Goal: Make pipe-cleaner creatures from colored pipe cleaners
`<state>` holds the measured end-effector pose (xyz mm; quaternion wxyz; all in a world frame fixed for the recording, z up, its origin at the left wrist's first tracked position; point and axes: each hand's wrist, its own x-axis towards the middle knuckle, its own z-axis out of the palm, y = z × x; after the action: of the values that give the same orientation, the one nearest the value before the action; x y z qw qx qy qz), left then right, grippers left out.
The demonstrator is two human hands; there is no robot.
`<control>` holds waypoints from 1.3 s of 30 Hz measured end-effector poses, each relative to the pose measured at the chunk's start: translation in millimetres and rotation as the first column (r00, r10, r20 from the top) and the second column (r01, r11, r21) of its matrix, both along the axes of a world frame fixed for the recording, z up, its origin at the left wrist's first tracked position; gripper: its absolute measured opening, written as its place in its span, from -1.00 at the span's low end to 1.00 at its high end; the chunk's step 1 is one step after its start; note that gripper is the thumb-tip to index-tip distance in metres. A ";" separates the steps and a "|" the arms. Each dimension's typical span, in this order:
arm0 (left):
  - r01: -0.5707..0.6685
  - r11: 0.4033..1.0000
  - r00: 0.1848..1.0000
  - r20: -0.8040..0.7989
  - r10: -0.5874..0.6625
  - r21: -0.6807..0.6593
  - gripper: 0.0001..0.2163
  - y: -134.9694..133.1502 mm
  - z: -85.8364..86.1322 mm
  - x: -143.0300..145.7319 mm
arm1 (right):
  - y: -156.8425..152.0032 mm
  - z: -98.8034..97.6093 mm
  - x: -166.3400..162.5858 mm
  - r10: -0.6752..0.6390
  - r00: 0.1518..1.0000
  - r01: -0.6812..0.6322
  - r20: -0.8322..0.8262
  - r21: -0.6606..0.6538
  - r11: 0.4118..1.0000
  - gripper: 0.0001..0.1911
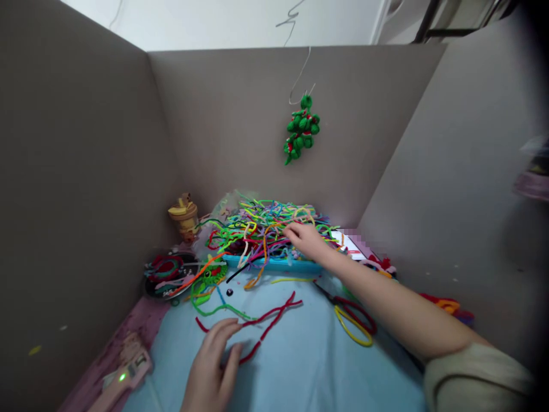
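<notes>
When drawing a stem from the pile of fuzzy stems (274,213), as the reach seems to call for, pinch near a loose end, pull slowly along its length, and shake off tangled neighbours before lifting away. Better to pick from the top layer than to dig, so as not to drag others over the front rim of the blue tray (278,265). Meanwhile, keep the dark red stems (283,308) steady, lying crossed on the cloth-covered table (309,366) in front of the tray and partly hidden by the left hand (209,363). Mind the scissors (363,343) just beside the right forearm (386,294), with blades pointing toward the tray; lift over rather than sweep across.

As for pose: reaching forward and inward from the right side, almost straight at the elbow, with the right hand (305,239) over the pile, fingers bent and bunched together at the stems. Cannot tell from here about any stem caught between those fingertips. Low and near on the left, with thumb and index finger curved apart in a loose C beside the dark red stems; no firm pinch visible, contact beneath the fingers hard to judge.
</notes>
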<state>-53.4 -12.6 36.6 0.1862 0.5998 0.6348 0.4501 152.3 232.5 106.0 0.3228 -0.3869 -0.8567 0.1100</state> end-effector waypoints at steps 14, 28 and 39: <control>0.092 0.993 0.930 0.363 -0.060 -0.072 -0.77 31.9 23.3 28.4 | -24.6 22.9 -6.9 0.104 0.768 -0.467 -0.632 -0.441 0.767 -0.43; 0.223 0.965 0.942 0.286 -0.175 -0.141 -0.72 62.4 19.1 42.1 | 32.7 12.5 33.6 -0.364 0.854 0.371 0.372 0.053 0.927 -0.70; 0.275 0.955 0.960 0.078 -0.268 -0.110 -0.78 45.9 7.2 45.6 | 74.0 10.5 22.0 -0.432 0.813 0.441 0.391 0.072 0.895 -0.73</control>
<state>-7.8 33.3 43.8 0.3016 0.6548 0.5662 0.3997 174.3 306.5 116.5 0.1547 -0.5907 -0.7910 -0.0382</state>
